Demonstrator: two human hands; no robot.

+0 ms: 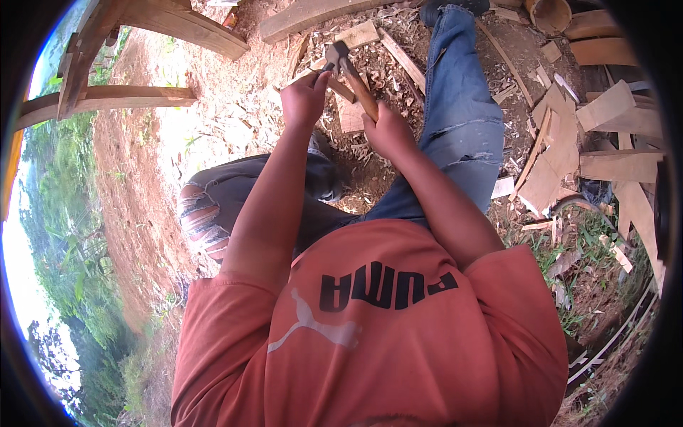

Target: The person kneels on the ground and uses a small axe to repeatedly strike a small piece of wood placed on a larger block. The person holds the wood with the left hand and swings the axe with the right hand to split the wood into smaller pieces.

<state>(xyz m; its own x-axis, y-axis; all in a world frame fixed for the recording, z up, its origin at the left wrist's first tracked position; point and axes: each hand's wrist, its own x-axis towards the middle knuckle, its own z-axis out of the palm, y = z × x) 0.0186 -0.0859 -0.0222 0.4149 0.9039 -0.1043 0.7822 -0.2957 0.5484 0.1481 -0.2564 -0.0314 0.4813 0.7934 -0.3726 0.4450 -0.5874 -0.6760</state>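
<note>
My right hand (390, 132) is wrapped round the wooden handle of a hammer (361, 91). Its dark metal head (336, 52) points up and to the left, just beyond my left hand (304, 101). That left hand is closed with the thumb raised, and a small dark end shows by the thumb; what it grips is too small to name. Beside it, a pale wooden strip (342, 88) runs behind the hammer handle. A flat wooden block (351, 116) lies on the ground between my legs, below the hands.
Wood chips and offcuts (404, 60) litter the ground. A curved timber (313, 18) lies at the far side. Wooden framing (142, 97) juts in from the left. Boards and curved pieces (620, 165) are heaped at the right, near a cylindrical container (549, 14).
</note>
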